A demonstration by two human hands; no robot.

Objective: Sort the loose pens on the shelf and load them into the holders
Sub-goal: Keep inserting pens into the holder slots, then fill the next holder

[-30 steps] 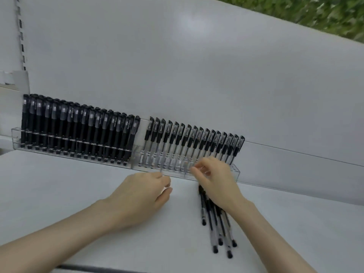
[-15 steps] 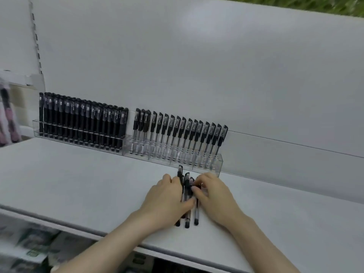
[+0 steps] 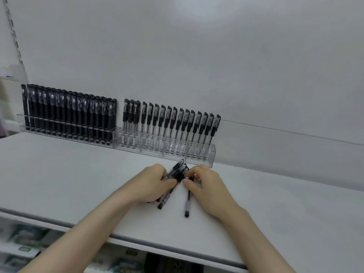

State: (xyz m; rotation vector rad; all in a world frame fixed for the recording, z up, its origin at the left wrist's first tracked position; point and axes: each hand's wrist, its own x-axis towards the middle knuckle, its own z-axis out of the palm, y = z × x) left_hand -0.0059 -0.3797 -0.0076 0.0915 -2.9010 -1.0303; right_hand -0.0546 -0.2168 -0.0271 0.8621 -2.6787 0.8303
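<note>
Since the frame half a second earlier the loose pens have separated: the group that lay pressed between both hands is now a bundle of pens [image 3: 176, 171] tilted to the right, and a single pen [image 3: 188, 201] lies apart from it; the hands themselves have drawn slightly apart. Positions below are given relative to the right holder [image 3: 211, 154].

Nearest the viewer, below the front edge of the shelf [image 3: 78, 174], blurred packaged goods [image 3: 25, 243] sit on a lower level; their kind cannot be read. Both forearms reach over that edge towards the right holder.

The left hand [image 3: 151, 184], in front of the right holder and towards its middle, has thumb and fingers wrapped round the bundle of pens; the capped ends point up towards the holder's front wall and stop just short of it, while the tips rest on the shelf nearer the viewer. The right hand [image 3: 206, 186], in front of the holder's right end, has its fingers curled onto the upper end of the single pen, which lies on the shelf pointing towards the viewer; how many pens the bundle contains cannot be told.

The right holder stands at the back of the shelf; it carries a row of clear-barrelled pens [image 3: 171, 127], black caps up. Touching its left end is the left holder [image 3: 20, 125], filled with black pens [image 3: 69, 113]. Behind both rises a plain grey back panel [image 3: 197, 66].
</note>
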